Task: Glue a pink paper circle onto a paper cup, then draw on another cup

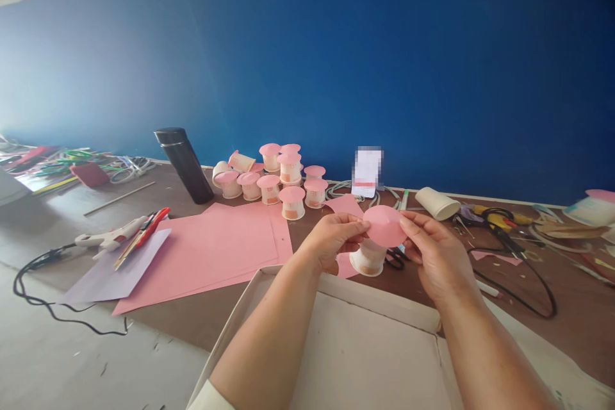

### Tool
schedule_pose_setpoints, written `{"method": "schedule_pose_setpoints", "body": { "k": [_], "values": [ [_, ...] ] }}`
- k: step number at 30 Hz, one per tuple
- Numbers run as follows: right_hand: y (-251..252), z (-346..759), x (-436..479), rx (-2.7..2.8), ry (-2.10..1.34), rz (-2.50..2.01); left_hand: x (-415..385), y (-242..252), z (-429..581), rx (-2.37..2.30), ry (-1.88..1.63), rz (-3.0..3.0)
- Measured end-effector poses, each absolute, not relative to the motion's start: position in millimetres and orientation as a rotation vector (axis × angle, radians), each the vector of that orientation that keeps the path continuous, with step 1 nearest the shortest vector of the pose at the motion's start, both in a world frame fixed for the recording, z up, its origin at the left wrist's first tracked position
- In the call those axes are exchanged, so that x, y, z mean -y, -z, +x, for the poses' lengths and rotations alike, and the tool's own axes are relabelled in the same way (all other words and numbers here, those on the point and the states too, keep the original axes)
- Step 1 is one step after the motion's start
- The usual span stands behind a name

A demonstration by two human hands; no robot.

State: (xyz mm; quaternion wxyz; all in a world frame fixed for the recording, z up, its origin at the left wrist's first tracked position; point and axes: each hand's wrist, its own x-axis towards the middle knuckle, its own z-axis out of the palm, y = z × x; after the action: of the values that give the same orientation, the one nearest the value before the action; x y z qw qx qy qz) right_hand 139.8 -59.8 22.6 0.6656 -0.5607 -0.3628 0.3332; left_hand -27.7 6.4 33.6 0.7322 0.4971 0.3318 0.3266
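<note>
Between my two hands is a round pink paper roof [384, 225], shaped like a shallow cone. My left hand [339, 235] pinches its left edge with thumb and fingers, and my right hand [426, 245] grips the right edge. Just below it stands an upside-down white paper cup [368, 259] with a pinkish patch on its side; whether roof and cup touch I cannot tell. Farther left, several finished-looking cups with pink roofs [292, 195] stand in a cluster, some stacked. A pink paper scrap [344, 204] lies behind my left hand.
An open white box lid [365, 339] lies under my forearms. To the left are pink sheets [206, 250], a lilac sheet [120, 269], a glue gun [108, 235], a red cutter [152, 225] and a black flask [185, 166]. A loose cup [436, 204] and cables [538, 282] lie right.
</note>
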Motion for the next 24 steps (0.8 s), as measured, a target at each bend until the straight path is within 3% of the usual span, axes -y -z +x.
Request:
{"method": "schedule_pose_setpoints", "body": {
  "k": [24],
  "values": [
    [-17.6,142.4,58.7,0.857,-0.913,-1.614,-14.5,-21.8,-29.5,-0.918,-0.547,1.131]
  ]
}}
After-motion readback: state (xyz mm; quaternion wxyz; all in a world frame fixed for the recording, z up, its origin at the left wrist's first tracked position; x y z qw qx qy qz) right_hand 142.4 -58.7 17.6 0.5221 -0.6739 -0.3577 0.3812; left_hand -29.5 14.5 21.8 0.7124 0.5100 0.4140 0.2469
